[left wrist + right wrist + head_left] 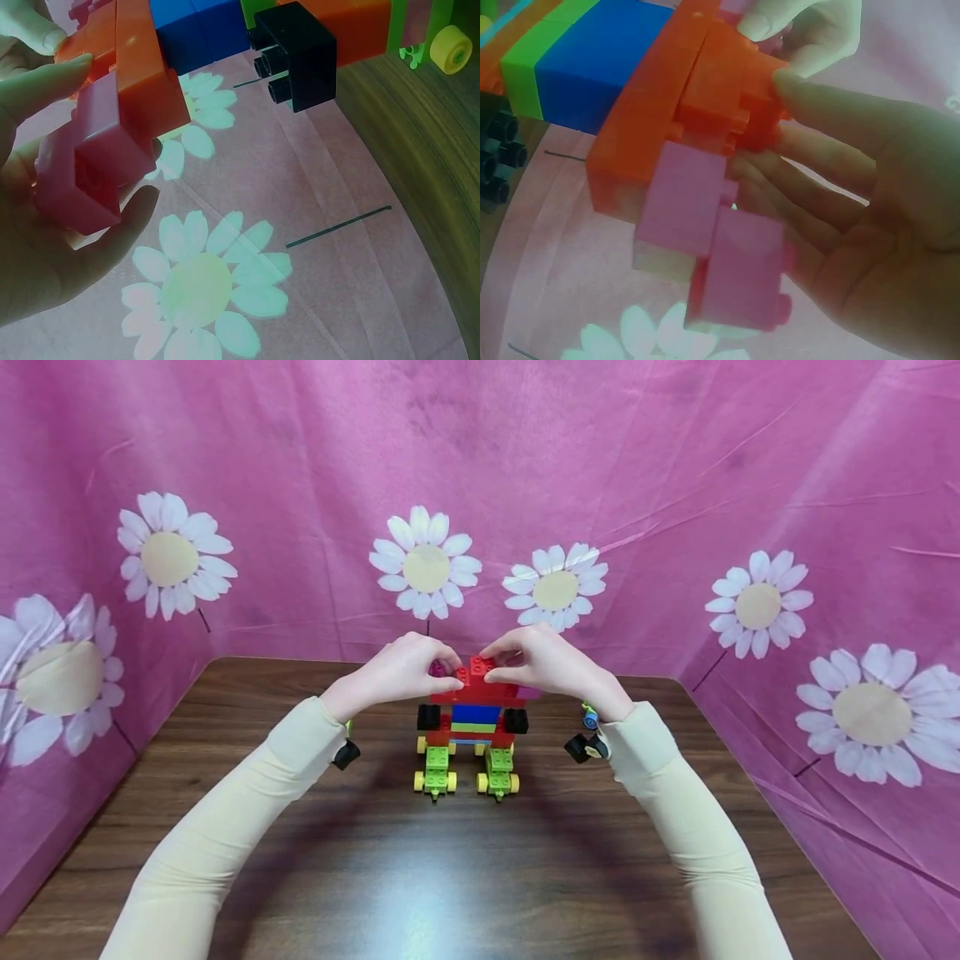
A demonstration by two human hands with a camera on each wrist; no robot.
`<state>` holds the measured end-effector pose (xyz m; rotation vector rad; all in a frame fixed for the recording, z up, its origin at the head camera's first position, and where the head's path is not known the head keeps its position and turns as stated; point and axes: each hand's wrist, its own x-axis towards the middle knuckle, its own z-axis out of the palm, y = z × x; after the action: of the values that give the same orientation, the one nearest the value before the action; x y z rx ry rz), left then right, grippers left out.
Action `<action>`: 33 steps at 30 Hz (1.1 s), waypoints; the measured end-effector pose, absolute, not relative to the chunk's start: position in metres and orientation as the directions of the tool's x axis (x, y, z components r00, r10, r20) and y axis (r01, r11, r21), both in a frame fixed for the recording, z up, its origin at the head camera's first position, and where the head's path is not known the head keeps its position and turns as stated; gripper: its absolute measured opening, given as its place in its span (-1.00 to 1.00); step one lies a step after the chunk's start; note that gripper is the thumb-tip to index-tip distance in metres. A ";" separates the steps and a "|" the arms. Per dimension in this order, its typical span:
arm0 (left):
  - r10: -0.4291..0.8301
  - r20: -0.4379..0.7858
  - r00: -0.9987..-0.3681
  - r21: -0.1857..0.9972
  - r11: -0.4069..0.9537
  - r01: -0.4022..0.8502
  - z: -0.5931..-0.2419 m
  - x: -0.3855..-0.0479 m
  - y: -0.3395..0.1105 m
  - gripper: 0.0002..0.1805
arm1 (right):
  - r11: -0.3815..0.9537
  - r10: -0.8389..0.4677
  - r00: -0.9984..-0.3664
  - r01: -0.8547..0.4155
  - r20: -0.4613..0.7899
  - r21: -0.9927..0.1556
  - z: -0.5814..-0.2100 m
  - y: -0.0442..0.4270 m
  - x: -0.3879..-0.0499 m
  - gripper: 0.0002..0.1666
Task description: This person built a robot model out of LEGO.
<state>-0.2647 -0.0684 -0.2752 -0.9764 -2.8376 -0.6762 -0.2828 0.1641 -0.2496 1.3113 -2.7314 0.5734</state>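
A figure of toy bricks stands upright on the table, with red bricks (705, 82) on top and a blue brick (476, 715) below. My left hand (405, 667) is at the top left of the figure. Its thumb rests on the red part, and its other fingers curl behind the stepped pink bricks (97, 142). From the right, my right hand (536, 658) pinches a small red brick (481, 667) at the top, thumb in front and fingers behind. Pink bricks (709, 232) also jut out on the right side. The hands partly hide the top.
Black bricks (428, 717) stick out at both sides of the figure. Its feet are lime green bricks (437, 768) with yellow wheels. Small black pieces (581, 748) show beside the right wrist. Behind the brown wooden table (315, 877) hangs a pink cloth with daisies.
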 end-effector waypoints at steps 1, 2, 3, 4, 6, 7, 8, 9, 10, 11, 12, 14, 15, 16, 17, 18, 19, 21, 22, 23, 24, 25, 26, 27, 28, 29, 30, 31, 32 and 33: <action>0.571 0.203 -0.796 0.382 0.702 0.601 -0.275 -0.265 -0.068 -0.68 | 0.565 -0.740 -0.638 -0.761 0.213 -0.318 -0.250 0.165 -0.283 -0.61; 0.570 0.205 -0.795 0.380 0.702 0.602 -0.275 -0.264 -0.068 -0.68 | 0.562 -0.738 -0.639 -0.760 0.218 -0.326 -0.250 0.166 -0.284 -0.62; 0.570 0.208 -0.795 0.379 0.702 0.602 -0.275 -0.264 -0.068 -0.68 | 0.560 -0.736 -0.639 -0.760 0.222 -0.331 -0.250 0.167 -0.284 -0.63; 0.569 0.207 -0.796 0.379 0.703 0.601 -0.275 -0.264 -0.068 -0.68 | 0.561 -0.733 -0.642 -0.757 0.223 -0.334 -0.250 0.168 -0.284 -0.64; 0.566 0.204 -0.798 0.383 0.704 0.598 -0.275 -0.263 -0.068 -0.68 | 0.558 -0.731 -0.641 -0.759 0.234 -0.336 -0.252 0.169 -0.284 -0.65; 0.565 0.202 -0.800 0.386 0.705 0.595 -0.275 -0.263 -0.068 -0.68 | 0.556 -0.730 -0.642 -0.758 0.237 -0.341 -0.252 0.168 -0.284 -0.65; 0.563 0.200 -0.802 0.389 0.705 0.593 -0.275 -0.263 -0.068 -0.68 | 0.554 -0.729 -0.641 -0.759 0.241 -0.342 -0.253 0.168 -0.284 -0.65; 0.562 0.199 -0.803 0.391 0.706 0.591 -0.275 -0.263 -0.068 -0.68 | 0.553 -0.728 -0.639 -0.761 0.246 -0.339 -0.253 0.168 -0.284 -0.64; 0.560 0.198 -0.804 0.392 0.707 0.589 -0.275 -0.264 -0.068 -0.69 | 0.552 -0.727 -0.640 -0.761 0.250 -0.340 -0.254 0.167 -0.284 -0.64; 0.560 0.197 -0.804 0.394 0.706 0.588 -0.275 -0.264 -0.069 -0.69 | 0.553 -0.725 -0.641 -0.760 0.254 -0.341 -0.254 0.167 -0.284 -0.64; 0.562 0.199 -0.803 0.393 0.705 0.590 -0.276 -0.264 -0.069 -0.68 | 0.556 -0.721 -0.644 -0.758 0.255 -0.342 -0.254 0.167 -0.284 -0.64; 0.561 0.197 -0.804 0.394 0.706 0.589 -0.276 -0.265 -0.068 -0.68 | 0.564 -0.716 -0.651 -0.753 0.252 -0.340 -0.254 0.167 -0.284 -0.64; 0.560 0.197 -0.805 0.394 0.706 0.588 -0.276 -0.265 -0.068 -0.68 | 0.567 -0.715 -0.652 -0.751 0.252 -0.338 -0.254 0.167 -0.284 -0.64; 0.559 0.195 -0.806 0.394 0.708 0.586 -0.277 -0.266 -0.068 -0.68 | 0.569 -0.714 -0.654 -0.750 0.250 -0.338 -0.254 0.167 -0.284 -0.64; 0.558 0.193 -0.807 0.394 0.709 0.585 -0.277 -0.266 -0.068 -0.68 | 0.571 -0.714 -0.655 -0.749 0.248 -0.336 -0.253 0.167 -0.284 -0.64; 0.557 0.192 -0.808 0.394 0.711 0.583 -0.276 -0.266 -0.067 -0.68 | 0.574 -0.713 -0.657 -0.748 0.245 -0.334 -0.253 0.167 -0.283 -0.64; 0.555 0.191 -0.809 0.395 0.711 0.582 -0.276 -0.266 -0.067 -0.67 | 0.576 -0.712 -0.658 -0.747 0.244 -0.332 -0.252 0.167 -0.283 -0.64; 0.555 0.192 -0.810 0.395 0.712 0.581 -0.275 -0.266 -0.067 -0.67 | 0.579 -0.710 -0.661 -0.744 0.242 -0.334 -0.252 0.167 -0.284 -0.63; 0.555 0.191 -0.810 0.396 0.711 0.581 -0.275 -0.266 -0.067 -0.67 | 0.582 -0.707 -0.666 -0.739 0.238 -0.339 -0.251 0.167 -0.284 -0.63; 0.556 0.191 -0.809 0.397 0.709 0.582 -0.275 -0.266 -0.067 -0.67 | 0.583 -0.705 -0.669 -0.735 0.234 -0.347 -0.252 0.167 -0.284 -0.63; 0.558 0.191 -0.808 0.400 0.708 0.583 -0.275 -0.266 -0.067 -0.67 | 0.587 -0.702 -0.675 -0.730 0.229 -0.351 -0.252 0.168 -0.284 -0.62; 0.558 0.191 -0.807 0.402 0.706 0.583 -0.276 -0.265 -0.067 -0.67 | 0.587 -0.699 -0.679 -0.724 0.224 -0.361 -0.253 0.168 -0.284 -0.62; 0.560 0.191 -0.807 0.404 0.704 0.584 -0.276 -0.265 -0.068 -0.67 | 0.589 -0.695 -0.684 -0.717 0.219 -0.373 -0.253 0.168 -0.284 -0.61; 0.560 0.191 -0.806 0.407 0.702 0.584 -0.276 -0.265 -0.068 -0.67 | 0.588 -0.694 -0.688 -0.713 0.215 -0.382 -0.253 0.168 -0.284 -0.61; 0.561 0.191 -0.806 0.408 0.701 0.585 -0.276 -0.264 -0.068 -0.67 | 0.589 -0.691 -0.692 -0.708 0.211 -0.390 -0.253 0.168 -0.284 -0.60; 0.561 0.191 -0.805 0.410 0.700 0.585 -0.276 -0.264 -0.068 -0.67 | 0.589 -0.690 -0.693 -0.706 0.211 -0.393 -0.254 0.168 -0.285 -0.60; 0.561 0.193 -0.805 0.411 0.699 0.586 -0.276 -0.264 -0.069 -0.67 | 0.593 -0.686 -0.696 -0.703 0.211 -0.392 -0.254 0.168 -0.285 -0.60; 0.562 0.194 -0.804 0.411 0.698 0.587 -0.276 -0.264 -0.069 -0.67 | 0.593 -0.685 -0.697 -0.703 0.213 -0.394 -0.253 0.168 -0.285 -0.60; 0.563 0.196 -0.803 0.411 0.696 0.588 -0.276 -0.263 -0.069 -0.67 | 0.597 -0.682 -0.699 -0.702 0.214 -0.388 -0.253 0.168 -0.284 -0.60; 0.564 0.197 -0.802 0.410 0.695 0.590 -0.276 -0.264 -0.069 -0.67 | 0.601 -0.680 -0.700 -0.703 0.218 -0.382 -0.253 0.169 -0.284 -0.61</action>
<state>-0.2635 -0.0685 -0.2757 -0.9678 -2.8410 -0.7174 -0.2843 0.1687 -0.2531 1.1956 -2.7659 0.6930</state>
